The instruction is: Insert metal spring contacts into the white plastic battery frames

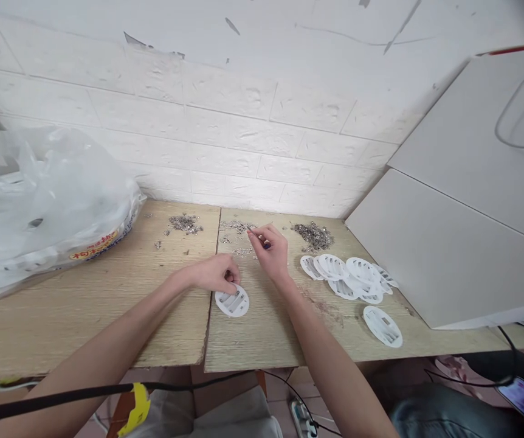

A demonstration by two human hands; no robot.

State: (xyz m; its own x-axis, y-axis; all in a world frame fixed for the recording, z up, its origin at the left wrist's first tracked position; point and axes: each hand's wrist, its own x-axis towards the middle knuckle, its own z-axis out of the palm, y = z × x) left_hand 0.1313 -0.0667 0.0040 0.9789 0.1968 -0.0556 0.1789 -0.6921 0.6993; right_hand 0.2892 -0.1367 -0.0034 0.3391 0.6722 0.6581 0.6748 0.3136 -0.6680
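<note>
My left hand [220, 272] is curled, its thumb and fingers at the upper edge of a white round plastic piece [234, 305]. That piece lies on the table and has slots like battery bays with small metal parts in them. Ahead and to the right, my right hand [272, 249] is closed in a pinch around a slim dark tool with a bluish part [267, 246]; its exact kind is hard to make out. The pinching fingertips are beside a loose scatter of small metal pieces [237, 226].
Another pile of metal pieces [314, 236] lies right, a smaller pile [185, 224] left. Several overlapping white round pieces [357, 277] and a single one [383, 326] lie right. A plastic bag [52, 207] stands left, a white panel [472, 243] right. A black cable [70, 398] crosses the front.
</note>
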